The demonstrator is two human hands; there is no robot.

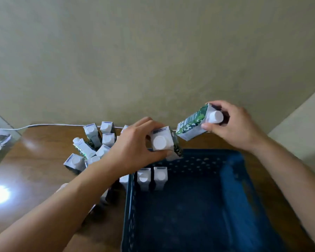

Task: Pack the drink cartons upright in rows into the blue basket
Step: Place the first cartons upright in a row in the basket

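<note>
The blue basket stands on the wooden table in front of me. Two white-capped cartons stand upright side by side in its far left corner. My left hand grips an upright carton by its top, held above the basket's far left rim. My right hand holds a second green-and-white carton near its capped end, tilted on its side in the air above the basket's far edge.
Several loose cartons crowd the table left of the basket, some upright, some leaning, a few partly hidden under my left forearm. A white cable runs along the table's back edge by the wall. A silver object sits at far left.
</note>
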